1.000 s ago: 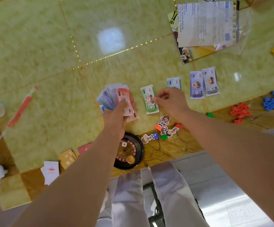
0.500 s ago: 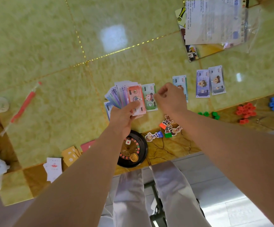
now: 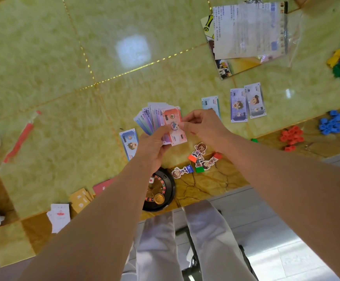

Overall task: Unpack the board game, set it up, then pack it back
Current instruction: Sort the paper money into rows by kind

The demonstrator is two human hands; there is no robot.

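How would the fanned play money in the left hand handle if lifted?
The fanned paper play-money notes look thin and light: the left hand holds many at once. Probably floppy, likely to slide on the glossy green table.

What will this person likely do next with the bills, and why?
Probably draw the red bill off the fan and lay it down: right hand pinches it, left hand holds the fan, other bills lie in a row.
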